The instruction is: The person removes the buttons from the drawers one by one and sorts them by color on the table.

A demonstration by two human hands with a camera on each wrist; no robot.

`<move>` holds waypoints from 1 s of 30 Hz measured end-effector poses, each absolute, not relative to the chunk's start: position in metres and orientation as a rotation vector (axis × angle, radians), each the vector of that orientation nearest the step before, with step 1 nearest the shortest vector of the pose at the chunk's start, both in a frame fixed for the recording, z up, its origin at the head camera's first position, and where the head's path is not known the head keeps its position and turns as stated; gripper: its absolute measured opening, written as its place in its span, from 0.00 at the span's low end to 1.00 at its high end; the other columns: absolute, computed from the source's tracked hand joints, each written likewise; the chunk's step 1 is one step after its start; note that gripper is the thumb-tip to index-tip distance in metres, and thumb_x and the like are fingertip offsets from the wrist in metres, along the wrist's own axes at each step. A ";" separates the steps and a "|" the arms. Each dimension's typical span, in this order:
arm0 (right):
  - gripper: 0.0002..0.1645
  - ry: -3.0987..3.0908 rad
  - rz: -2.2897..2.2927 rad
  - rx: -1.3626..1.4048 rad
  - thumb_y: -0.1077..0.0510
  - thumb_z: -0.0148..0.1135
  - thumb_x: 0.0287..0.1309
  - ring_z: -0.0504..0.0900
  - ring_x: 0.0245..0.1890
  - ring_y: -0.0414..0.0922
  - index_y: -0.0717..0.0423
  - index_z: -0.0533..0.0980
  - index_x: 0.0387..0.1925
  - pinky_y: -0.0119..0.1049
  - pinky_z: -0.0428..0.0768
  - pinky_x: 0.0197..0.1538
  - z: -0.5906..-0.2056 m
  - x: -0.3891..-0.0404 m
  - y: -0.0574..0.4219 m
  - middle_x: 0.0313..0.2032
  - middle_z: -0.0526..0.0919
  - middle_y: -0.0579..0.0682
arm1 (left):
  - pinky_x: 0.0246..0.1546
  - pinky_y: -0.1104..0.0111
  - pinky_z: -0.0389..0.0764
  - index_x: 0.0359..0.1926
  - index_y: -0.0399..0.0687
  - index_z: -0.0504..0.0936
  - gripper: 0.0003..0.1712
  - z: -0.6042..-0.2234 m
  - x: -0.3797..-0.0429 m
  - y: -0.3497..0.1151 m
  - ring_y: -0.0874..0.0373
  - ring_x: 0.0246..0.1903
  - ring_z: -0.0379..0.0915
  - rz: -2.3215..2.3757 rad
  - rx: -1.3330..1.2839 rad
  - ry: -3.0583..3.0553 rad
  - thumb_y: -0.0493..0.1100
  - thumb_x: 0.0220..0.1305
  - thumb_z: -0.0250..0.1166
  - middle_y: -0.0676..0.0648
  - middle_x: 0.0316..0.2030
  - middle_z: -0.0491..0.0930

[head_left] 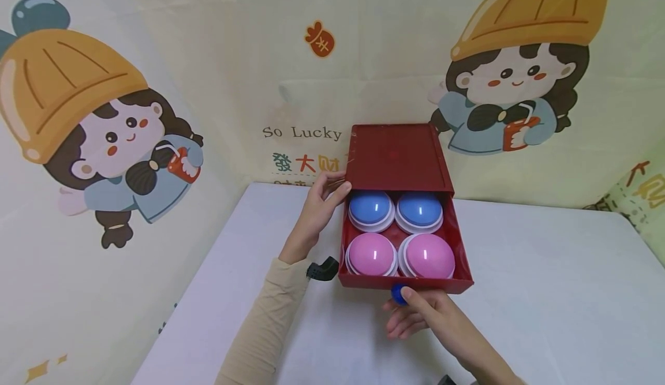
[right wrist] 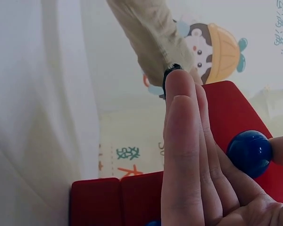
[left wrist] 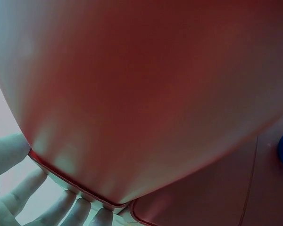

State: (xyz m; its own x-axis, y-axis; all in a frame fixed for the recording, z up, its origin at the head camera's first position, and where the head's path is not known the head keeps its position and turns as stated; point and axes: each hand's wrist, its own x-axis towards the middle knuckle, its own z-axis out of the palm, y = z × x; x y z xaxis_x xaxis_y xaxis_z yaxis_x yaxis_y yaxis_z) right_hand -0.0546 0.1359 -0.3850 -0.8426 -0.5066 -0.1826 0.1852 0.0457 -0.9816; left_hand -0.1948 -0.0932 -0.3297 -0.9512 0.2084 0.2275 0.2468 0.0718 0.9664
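Observation:
A red box (head_left: 399, 157) has its red drawer (head_left: 405, 283) pulled out at the front. In the drawer sit two blue domes (head_left: 370, 207) at the back and two pink domes (head_left: 429, 255) in front, each on a white round base. With its fingertips against the box's left side, my left hand (head_left: 322, 209) steadies the cover; in the left wrist view the fingers (left wrist: 61, 207) meet its edge. My right hand (head_left: 423, 314) pinches the round blue knob (right wrist: 250, 153) on the drawer front between thumb and forefinger, the other fingers extended below.
The white tabletop (head_left: 545, 292) runs beneath the box. Behind it hangs a pale cloth (head_left: 228, 85) printed with cartoon figures and lettering. A black strap piece (head_left: 322, 269) juts from the left wrist, close to the drawer's left wall.

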 end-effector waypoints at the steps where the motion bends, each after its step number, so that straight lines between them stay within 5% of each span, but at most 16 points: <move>1: 0.27 1.839 -1.847 -0.316 0.49 0.37 0.71 0.83 0.33 0.56 0.67 0.75 0.45 0.44 0.82 0.38 -0.385 -0.054 0.136 0.34 0.83 0.63 | 0.55 0.63 0.71 0.58 0.40 0.66 0.24 -0.330 -0.195 -0.093 0.53 0.59 0.63 -2.066 -0.485 -2.276 0.45 0.64 0.58 0.44 0.57 0.68; 30: 0.25 1.809 -1.910 -0.339 0.52 0.37 0.71 0.83 0.32 0.57 0.66 0.75 0.44 0.45 0.82 0.38 -0.395 -0.045 0.131 0.33 0.83 0.64 | 0.56 0.64 0.70 0.58 0.39 0.66 0.24 -0.331 -0.196 -0.092 0.53 0.59 0.63 -2.067 -0.489 -2.266 0.44 0.65 0.57 0.44 0.57 0.68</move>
State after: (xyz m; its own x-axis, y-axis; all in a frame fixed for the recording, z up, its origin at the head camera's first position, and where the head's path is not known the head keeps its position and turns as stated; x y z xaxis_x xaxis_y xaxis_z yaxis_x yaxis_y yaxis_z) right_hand -0.0451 0.1310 -0.3949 -0.8521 -0.5023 -0.1471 0.1743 -0.0073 -0.9847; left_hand -0.1960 -0.0925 -0.3308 -0.9498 0.2058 0.2358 0.2536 0.0648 0.9651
